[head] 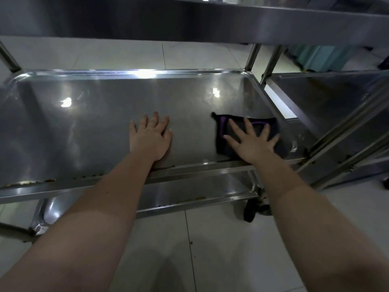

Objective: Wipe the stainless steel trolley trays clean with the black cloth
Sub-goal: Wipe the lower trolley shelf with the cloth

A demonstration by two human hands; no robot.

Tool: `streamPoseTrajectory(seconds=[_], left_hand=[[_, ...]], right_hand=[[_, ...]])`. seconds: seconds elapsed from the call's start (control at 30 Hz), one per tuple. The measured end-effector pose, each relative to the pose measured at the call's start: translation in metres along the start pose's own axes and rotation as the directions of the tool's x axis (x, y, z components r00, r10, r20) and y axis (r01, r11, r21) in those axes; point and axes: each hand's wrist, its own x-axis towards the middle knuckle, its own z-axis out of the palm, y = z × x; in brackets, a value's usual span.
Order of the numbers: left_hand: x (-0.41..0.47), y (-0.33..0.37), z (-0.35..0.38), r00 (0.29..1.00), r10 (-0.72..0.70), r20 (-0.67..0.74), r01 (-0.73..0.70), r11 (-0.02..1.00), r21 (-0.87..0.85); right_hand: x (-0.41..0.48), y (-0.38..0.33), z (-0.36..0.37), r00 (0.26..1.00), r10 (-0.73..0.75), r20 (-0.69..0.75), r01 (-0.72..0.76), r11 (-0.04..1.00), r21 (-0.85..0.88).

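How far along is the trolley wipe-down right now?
Done: the middle tray looks shiny, though brown specks sit on its near rim. In hand: the right hand presses the black cloth flat at the tray's right end; the left hand rests on bare steel. Left: that rim, likely the lower tray.

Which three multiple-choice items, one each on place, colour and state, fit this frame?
1. Where on the middle tray does the black cloth lie?
A. right end
B. left end
C. centre
2. What colour is the cloth's trim?
A. red
B. purple
C. white
3. How is the right hand?
A. fisted
B. flat on the cloth, fingers spread
C. lifted clear

Answers: 1 A, the cloth lies by the tray's right rim. 2 B, purple edging shows along the cloth's left side. 3 B, its straight fingers press the cloth.
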Motion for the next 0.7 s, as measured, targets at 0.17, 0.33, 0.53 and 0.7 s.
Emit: streamPoseTrajectory(seconds=[0.17,0.33,0.53,0.7], left_hand=[[-0.001,-0.005,-0.007,0.998,0.028,0.053,-0.027,0.999,-0.023],[0.002,-0.066,-0.035,0.989,0.101,0.112,-0.091,0.992,-0.091],[-0.025,-0.203,-0.048,0.987,-0.065,0.15,0.049,0.993,0.11],[-0.028,-0.207,-0.039,0.993,-0.054,0.108,0.047,0.997,0.063]], right_hand=[[-0.026,-0.098,0.023,0.984,-0.174,-0.041,0.173,0.984,-0.042],[-0.029,-0.092,0.019,0.989,-0.146,-0.021,0.145,0.988,-0.05],[-0.035,-0.098,0.015,0.991,-0.132,-0.004,0.132,0.989,-0.06],[-0.04,-0.11,0.016,0.995,-0.096,-0.012,0.095,0.995,-0.033]])
